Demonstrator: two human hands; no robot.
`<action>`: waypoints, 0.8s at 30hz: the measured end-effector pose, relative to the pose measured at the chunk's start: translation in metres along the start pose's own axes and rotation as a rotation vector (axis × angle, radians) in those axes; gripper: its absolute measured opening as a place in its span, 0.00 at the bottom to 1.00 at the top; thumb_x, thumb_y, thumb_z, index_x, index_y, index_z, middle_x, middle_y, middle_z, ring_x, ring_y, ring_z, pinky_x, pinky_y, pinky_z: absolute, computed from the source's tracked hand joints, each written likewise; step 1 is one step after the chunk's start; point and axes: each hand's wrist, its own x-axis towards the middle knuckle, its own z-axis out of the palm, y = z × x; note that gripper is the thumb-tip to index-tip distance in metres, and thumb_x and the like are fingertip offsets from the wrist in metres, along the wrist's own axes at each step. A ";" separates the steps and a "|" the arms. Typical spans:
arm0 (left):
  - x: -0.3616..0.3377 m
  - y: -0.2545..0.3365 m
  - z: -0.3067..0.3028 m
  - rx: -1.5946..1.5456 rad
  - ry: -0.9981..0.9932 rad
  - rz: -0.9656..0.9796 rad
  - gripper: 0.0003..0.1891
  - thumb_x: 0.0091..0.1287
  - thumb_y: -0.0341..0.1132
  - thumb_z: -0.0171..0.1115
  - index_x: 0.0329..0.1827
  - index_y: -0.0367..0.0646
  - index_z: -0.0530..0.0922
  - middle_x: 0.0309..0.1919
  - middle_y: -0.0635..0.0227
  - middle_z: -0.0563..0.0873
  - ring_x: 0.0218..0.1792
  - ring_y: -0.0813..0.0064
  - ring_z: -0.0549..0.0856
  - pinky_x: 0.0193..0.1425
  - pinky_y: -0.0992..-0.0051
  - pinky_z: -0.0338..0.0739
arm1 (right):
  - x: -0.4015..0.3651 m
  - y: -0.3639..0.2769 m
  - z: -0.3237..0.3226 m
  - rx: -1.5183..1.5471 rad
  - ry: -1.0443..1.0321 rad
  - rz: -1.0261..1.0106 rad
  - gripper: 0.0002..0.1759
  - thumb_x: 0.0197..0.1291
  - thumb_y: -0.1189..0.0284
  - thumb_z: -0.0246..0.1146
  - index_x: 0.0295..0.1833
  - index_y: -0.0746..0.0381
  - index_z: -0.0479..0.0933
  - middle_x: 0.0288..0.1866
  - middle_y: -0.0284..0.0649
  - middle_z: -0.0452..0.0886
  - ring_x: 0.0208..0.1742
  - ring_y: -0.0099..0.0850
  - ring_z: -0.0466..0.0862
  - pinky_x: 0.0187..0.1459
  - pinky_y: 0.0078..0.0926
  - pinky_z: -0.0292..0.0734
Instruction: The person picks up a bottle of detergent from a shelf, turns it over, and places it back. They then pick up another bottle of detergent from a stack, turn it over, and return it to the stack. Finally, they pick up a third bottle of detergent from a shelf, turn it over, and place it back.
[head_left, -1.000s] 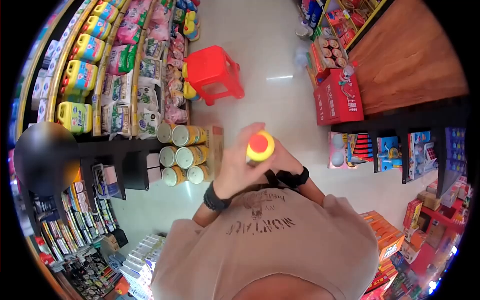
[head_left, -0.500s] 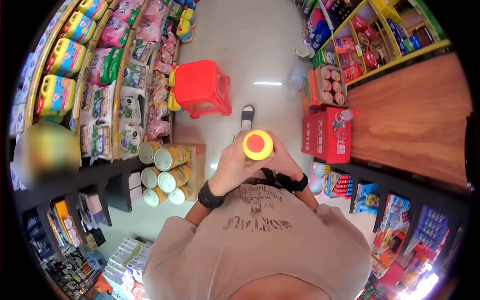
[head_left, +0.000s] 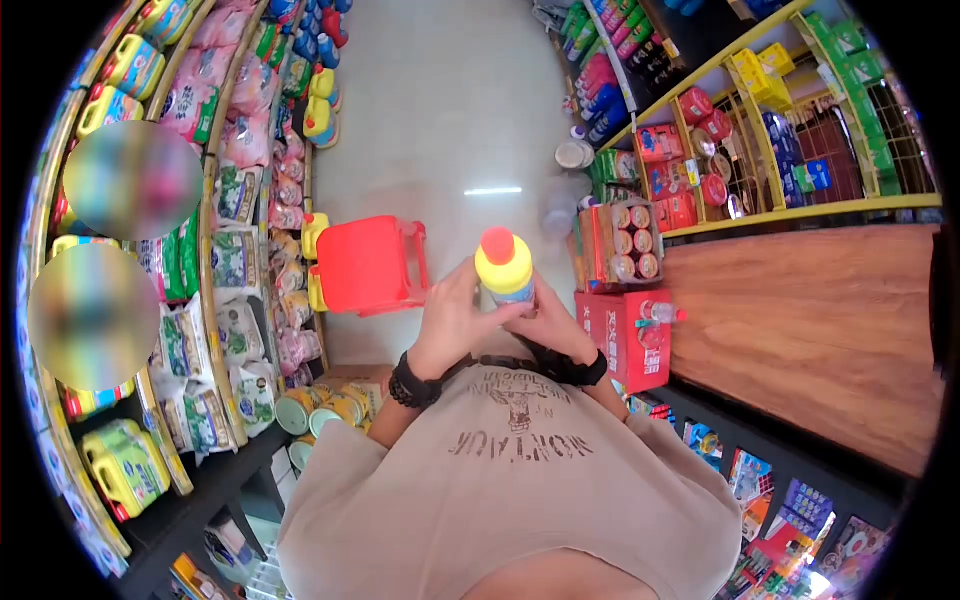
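Observation:
A yellow bottle (head_left: 505, 272) with a red cap and a bluish label stands in front of my chest, its cap tilted away from me. My left hand (head_left: 450, 318) wraps round its left side, the thumb reaching across the near face. On the opposite side, my right hand (head_left: 555, 325) is closed round the lower part of the bottle. The bottle hides some fingers of both hands. A dark band circles each wrist.
Left, a red plastic stool (head_left: 365, 265) stands on the floor beside shelves of bagged goods (head_left: 237, 195) and yellow jugs. Right are a red box (head_left: 622, 335), canned drinks (head_left: 632, 240), a wooden counter (head_left: 800, 330) and a yellow rack (head_left: 800, 215). Tins (head_left: 335, 405) stand lower left.
The bottle has tipped so its side and label show, and both hands still hold it. My view has shifted: stool and shelves sit lower in the picture, and the foot is out of sight.

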 end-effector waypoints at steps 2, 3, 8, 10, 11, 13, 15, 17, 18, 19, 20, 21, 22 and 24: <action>0.021 0.002 -0.012 -0.033 -0.011 -0.023 0.33 0.54 0.49 0.82 0.56 0.35 0.81 0.45 0.50 0.88 0.46 0.51 0.88 0.51 0.61 0.82 | 0.021 -0.010 -0.004 -0.104 -0.015 -0.046 0.35 0.57 0.74 0.75 0.69 0.66 0.68 0.58 0.39 0.82 0.60 0.27 0.81 0.62 0.32 0.77; 0.030 0.001 -0.016 -0.038 0.004 -0.001 0.33 0.54 0.49 0.81 0.56 0.35 0.81 0.45 0.50 0.88 0.46 0.51 0.88 0.51 0.61 0.82 | 0.033 -0.013 -0.006 -0.155 -0.038 -0.067 0.35 0.57 0.75 0.75 0.69 0.66 0.69 0.58 0.38 0.82 0.59 0.27 0.81 0.61 0.31 0.77; 0.069 -0.015 -0.036 0.019 0.066 0.008 0.32 0.56 0.47 0.81 0.58 0.36 0.80 0.50 0.51 0.87 0.50 0.51 0.87 0.54 0.60 0.82 | 0.103 -0.008 -0.022 -0.119 -0.171 -0.010 0.36 0.55 0.74 0.76 0.70 0.64 0.71 0.58 0.39 0.83 0.60 0.29 0.81 0.62 0.32 0.77; 0.089 -0.028 -0.036 0.066 0.113 0.042 0.33 0.57 0.47 0.81 0.60 0.37 0.80 0.52 0.52 0.87 0.51 0.50 0.87 0.55 0.59 0.82 | 0.135 -0.001 -0.031 -0.242 -0.189 -0.083 0.36 0.55 0.74 0.77 0.70 0.64 0.72 0.59 0.41 0.83 0.60 0.31 0.82 0.63 0.34 0.77; 0.099 -0.033 -0.038 0.052 0.100 0.013 0.33 0.57 0.47 0.81 0.60 0.37 0.80 0.52 0.52 0.87 0.51 0.50 0.87 0.55 0.59 0.82 | 0.149 0.003 -0.038 -0.304 -0.187 -0.116 0.36 0.54 0.74 0.77 0.69 0.64 0.72 0.60 0.42 0.83 0.60 0.32 0.82 0.63 0.35 0.77; 0.129 -0.039 -0.043 0.025 0.076 -0.035 0.32 0.57 0.47 0.81 0.60 0.36 0.80 0.51 0.52 0.87 0.51 0.50 0.87 0.55 0.59 0.82 | 0.174 -0.016 -0.045 -0.256 -0.197 -0.101 0.35 0.54 0.73 0.78 0.68 0.65 0.74 0.62 0.45 0.84 0.62 0.35 0.82 0.66 0.36 0.75; 0.158 -0.044 -0.044 0.058 0.094 -0.041 0.32 0.57 0.46 0.81 0.60 0.36 0.80 0.51 0.52 0.87 0.51 0.51 0.88 0.55 0.60 0.82 | 0.201 -0.055 -0.050 -0.166 -0.232 -0.070 0.35 0.54 0.73 0.79 0.67 0.65 0.75 0.62 0.45 0.84 0.63 0.34 0.82 0.67 0.35 0.74; 0.190 -0.050 -0.046 0.085 0.106 -0.043 0.32 0.56 0.43 0.82 0.60 0.36 0.80 0.52 0.52 0.87 0.52 0.51 0.88 0.55 0.60 0.83 | 0.236 -0.059 -0.067 -0.153 -0.241 -0.098 0.35 0.53 0.70 0.81 0.66 0.65 0.76 0.61 0.44 0.85 0.63 0.32 0.82 0.67 0.34 0.74; 0.212 -0.051 -0.047 0.092 0.115 -0.036 0.32 0.55 0.41 0.82 0.60 0.35 0.80 0.52 0.52 0.88 0.52 0.51 0.88 0.55 0.61 0.83 | 0.257 -0.066 -0.076 -0.160 -0.251 -0.102 0.36 0.53 0.69 0.81 0.66 0.65 0.76 0.61 0.43 0.85 0.63 0.31 0.82 0.67 0.34 0.74; 0.233 -0.051 -0.050 0.095 0.125 -0.034 0.32 0.55 0.38 0.83 0.60 0.35 0.80 0.52 0.52 0.88 0.52 0.51 0.88 0.55 0.61 0.83 | 0.278 -0.074 -0.086 -0.168 -0.263 -0.101 0.36 0.52 0.69 0.82 0.66 0.65 0.76 0.61 0.43 0.85 0.63 0.31 0.82 0.67 0.34 0.74; 0.253 -0.051 -0.054 0.054 0.110 -0.107 0.31 0.55 0.37 0.83 0.59 0.35 0.80 0.51 0.52 0.88 0.50 0.53 0.89 0.54 0.62 0.84 | 0.298 -0.083 -0.096 -0.199 -0.266 -0.126 0.37 0.51 0.67 0.83 0.66 0.64 0.77 0.61 0.42 0.84 0.63 0.31 0.82 0.67 0.34 0.75; 0.272 -0.051 -0.059 0.072 0.122 -0.067 0.30 0.55 0.37 0.83 0.59 0.34 0.80 0.50 0.53 0.88 0.50 0.54 0.89 0.54 0.63 0.84 | 0.315 -0.092 -0.105 -0.237 -0.264 -0.150 0.38 0.52 0.68 0.82 0.67 0.64 0.75 0.62 0.40 0.84 0.63 0.29 0.81 0.67 0.33 0.74; 0.291 -0.053 -0.062 0.087 0.139 -0.028 0.30 0.55 0.37 0.83 0.59 0.34 0.80 0.50 0.53 0.88 0.49 0.54 0.89 0.53 0.63 0.84 | 0.332 -0.101 -0.114 -0.280 -0.266 -0.172 0.39 0.53 0.69 0.82 0.69 0.64 0.74 0.63 0.38 0.83 0.64 0.28 0.80 0.68 0.32 0.74; 0.330 -0.053 -0.066 0.108 0.184 0.026 0.30 0.55 0.37 0.83 0.59 0.34 0.80 0.49 0.54 0.89 0.49 0.55 0.89 0.53 0.63 0.84 | 0.367 -0.120 -0.130 -0.303 -0.275 -0.214 0.39 0.52 0.69 0.82 0.69 0.63 0.74 0.64 0.38 0.82 0.64 0.27 0.80 0.68 0.32 0.74</action>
